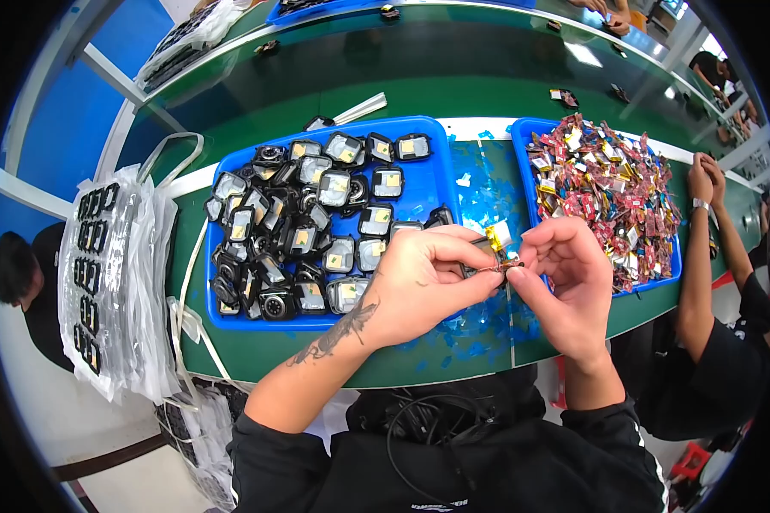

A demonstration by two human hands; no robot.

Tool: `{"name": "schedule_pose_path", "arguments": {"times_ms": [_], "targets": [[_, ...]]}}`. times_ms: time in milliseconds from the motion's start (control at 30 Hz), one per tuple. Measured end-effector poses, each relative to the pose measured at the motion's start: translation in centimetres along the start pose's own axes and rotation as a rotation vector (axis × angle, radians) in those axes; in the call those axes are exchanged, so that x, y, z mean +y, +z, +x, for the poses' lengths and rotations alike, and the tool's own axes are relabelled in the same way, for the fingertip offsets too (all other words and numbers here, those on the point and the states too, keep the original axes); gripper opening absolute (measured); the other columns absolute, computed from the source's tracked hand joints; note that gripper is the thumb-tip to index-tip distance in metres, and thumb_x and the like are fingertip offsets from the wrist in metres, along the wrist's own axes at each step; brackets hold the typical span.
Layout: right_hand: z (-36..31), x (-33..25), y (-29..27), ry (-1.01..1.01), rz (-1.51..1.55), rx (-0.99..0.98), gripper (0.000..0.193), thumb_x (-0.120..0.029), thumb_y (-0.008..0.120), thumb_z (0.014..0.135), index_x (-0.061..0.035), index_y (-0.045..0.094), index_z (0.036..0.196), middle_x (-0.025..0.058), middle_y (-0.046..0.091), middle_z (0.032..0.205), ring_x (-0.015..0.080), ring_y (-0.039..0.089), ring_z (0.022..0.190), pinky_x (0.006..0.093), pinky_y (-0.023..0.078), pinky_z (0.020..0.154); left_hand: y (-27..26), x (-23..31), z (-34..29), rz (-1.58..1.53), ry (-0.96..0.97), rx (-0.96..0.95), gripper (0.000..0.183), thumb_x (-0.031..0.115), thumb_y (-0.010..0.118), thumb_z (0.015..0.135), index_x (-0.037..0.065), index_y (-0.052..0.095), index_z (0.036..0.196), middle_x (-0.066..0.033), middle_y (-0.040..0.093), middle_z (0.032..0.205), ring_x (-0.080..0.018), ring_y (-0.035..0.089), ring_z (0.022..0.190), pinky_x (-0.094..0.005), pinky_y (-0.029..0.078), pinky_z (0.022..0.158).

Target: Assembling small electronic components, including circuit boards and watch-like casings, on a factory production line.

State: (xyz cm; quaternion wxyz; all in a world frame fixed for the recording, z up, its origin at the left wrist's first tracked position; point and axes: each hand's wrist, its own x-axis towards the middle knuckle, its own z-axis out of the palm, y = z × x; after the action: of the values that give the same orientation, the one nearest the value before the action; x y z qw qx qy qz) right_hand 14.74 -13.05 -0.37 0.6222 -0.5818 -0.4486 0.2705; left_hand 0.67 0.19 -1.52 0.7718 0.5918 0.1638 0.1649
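Observation:
My left hand (pixel 432 286) is closed round a small dark watch case, mostly hidden behind the fingers. A silver battery with yellow tape (pixel 497 237) sticks up between my two hands. Below it, thin wires and a small dark board edge (pixel 509 264) run between the fingertips. The thumb and forefinger of my right hand (pixel 569 286) pinch that board edge; the other fingers are curled. To the left, a blue tray (pixel 351 126) holds several black watch cases (pixel 304 239). On the right, another blue tray (pixel 522 137) is heaped with red circuit boards and batteries (pixel 603 192).
Blue film scraps (pixel 479 342) litter the green table (pixel 385 368) between the trays. Clear plastic-wrapped trays of black parts (pixel 115 274) stand at left. A co-worker's clasped hands (pixel 706 179) rest at the right edge. Small parts (pixel 563 98) lie on the green surface beyond.

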Motion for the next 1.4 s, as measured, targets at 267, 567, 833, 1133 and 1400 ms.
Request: {"name": "schedule_pose_path", "arguments": {"times_ms": [267, 567, 833, 1133, 1400], "targets": [[0.2, 0.1, 0.0, -0.012, -0.095, -0.066, 0.03, 0.009, 0.067, 0.081, 0.0, 0.056, 0.108, 0.0016, 0.059, 0.089, 0.0052, 0.057, 0.08, 0.0182, 0.046, 0.065, -0.1, 0.5, -0.1, 0.01, -0.047, -0.019, 0.029, -0.01, 0.067, 0.082, -0.009, 0.06, 0.11, -0.0138, 0.062, 0.111, -0.016, 0.065, 0.098, -0.0268, 0.056, 0.084], [0.5, 0.2, 0.3, 0.157, -0.008, 0.044, 0.041, 0.006, 0.07, 0.08, -0.0021, 0.048, 0.114, -0.0001, 0.06, 0.082, 0.0006, 0.05, 0.065, 0.0148, 0.038, 0.059, 0.3, 0.0, -0.1, 0.0, 0.145, -0.033, 0.041, -0.01, 0.06, 0.086, -0.001, 0.048, 0.124, -0.0111, 0.057, 0.124, -0.0165, 0.058, 0.115, -0.0301, 0.049, 0.096], [0.1, 1.0, 1.0, 0.057, -0.068, 0.15, 0.04, 0.004, 0.071, 0.081, -0.0022, 0.048, 0.113, 0.0001, 0.057, 0.082, 0.0008, 0.048, 0.067, 0.0147, 0.037, 0.058, 1.1, 0.2, -0.3, 0.065, 0.194, 0.034, 0.045, -0.009, 0.06, 0.086, 0.0, 0.043, 0.126, -0.0125, 0.057, 0.123, -0.0167, 0.058, 0.116, -0.0299, 0.051, 0.094], [0.1, 1.4, 2.1, 0.07, -0.189, 0.127, 0.045, 0.004, 0.068, 0.084, 0.0005, 0.046, 0.124, 0.0047, 0.057, 0.096, 0.0063, 0.056, 0.08, 0.0184, 0.049, 0.065, 1.4, -0.9, -0.1, 0.027, 0.244, 0.095, 0.036, -0.01, 0.054, 0.088, -0.001, 0.043, 0.121, -0.0145, 0.059, 0.12, -0.0183, 0.059, 0.115, -0.0308, 0.05, 0.094], [2.3, 0.6, 2.3, -0.058, -0.423, -0.082, 0.048, 0.008, 0.063, 0.084, -0.0008, 0.046, 0.128, 0.0049, 0.056, 0.092, 0.0093, 0.057, 0.079, 0.0218, 0.051, 0.066, 1.2, -0.9, -0.3, -0.109, 0.233, 0.243, 0.045, -0.012, 0.048, 0.089, 0.004, 0.035, 0.129, -0.0188, 0.052, 0.132, -0.016, 0.062, 0.107, -0.0244, 0.05, 0.084]]}}
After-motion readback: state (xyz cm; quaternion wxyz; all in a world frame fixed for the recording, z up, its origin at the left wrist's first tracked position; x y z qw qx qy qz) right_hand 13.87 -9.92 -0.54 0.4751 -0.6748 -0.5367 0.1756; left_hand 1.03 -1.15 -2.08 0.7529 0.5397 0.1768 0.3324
